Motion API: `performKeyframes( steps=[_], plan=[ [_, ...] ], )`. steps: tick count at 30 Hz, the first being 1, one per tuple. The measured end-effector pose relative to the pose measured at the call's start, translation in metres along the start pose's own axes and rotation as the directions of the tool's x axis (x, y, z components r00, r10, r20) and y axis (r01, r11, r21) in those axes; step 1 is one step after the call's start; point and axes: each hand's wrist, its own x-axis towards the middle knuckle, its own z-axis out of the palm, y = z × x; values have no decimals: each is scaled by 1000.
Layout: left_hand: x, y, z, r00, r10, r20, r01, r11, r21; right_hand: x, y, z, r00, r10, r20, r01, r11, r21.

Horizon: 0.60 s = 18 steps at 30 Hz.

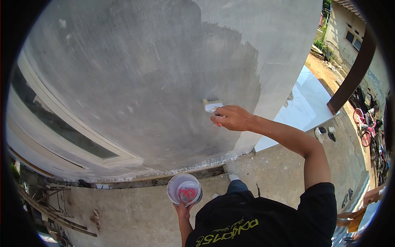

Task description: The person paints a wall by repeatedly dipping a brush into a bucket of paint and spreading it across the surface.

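My right hand (233, 118) is closed round the handle of a wide paintbrush (212, 106), whose pale bristles are at the wall. The wall (164, 82) is grey, with a darker, wet-looking area round the brush and a lighter stretch to the right. Low in front of me, my left hand (182, 209) grips the near side of a white bucket (173, 184). Inside the bucket sits a smaller container with a pinkish-red patch (187, 195). The fingers under the bucket are partly hidden.
A white-framed window (74, 119) is set in the wall at left. Pale blue tiles (296, 107) and a brown post (354, 74) stand to the right, near shoes (319, 134) and a pink bicycle (367, 129). Wooden poles (57, 214) lie at lower left.
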Motion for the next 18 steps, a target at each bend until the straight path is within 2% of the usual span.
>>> performKeyframes(
  steps=[2,4,6,8,10,12,13,16,17,18],
  plan=[
    [-2,3,5,1000,-3,-1,3,1000,4,19,19,-34,1000,15,-4,-15,1000,4],
    [2,-1,-1,1000,-3,18,2,1000,13,49,34,-90,993,100,-60,-96,993,66],
    [6,0,-1,1000,-2,7,1,1000,24,78,51,-145,990,103,-98,-106,994,-27],
    [0,4,5,999,-7,-35,8,999,35,108,73,-196,970,-14,-241,-25,987,-157],
    [-2,7,7,1000,10,-26,-9,999,33,135,98,-246,894,-257,-367,99,912,-398],
    [-6,10,13,999,31,-32,-30,999,24,154,74,-290,909,-141,-393,-24,922,-387],
    [-6,10,15,999,33,-20,-33,999,23,159,70,-296,907,-160,-389,-32,897,-441],
    [-3,12,16,999,42,8,-42,999,19,150,99,-261,854,-449,-263,161,710,-686],
    [-1,11,16,999,46,14,-46,999,14,141,95,-238,877,-441,-192,185,677,-712],
    [0,10,17,999,48,20,-49,999,9,127,86,-217,886,-441,-145,237,699,-675]
  ],
)
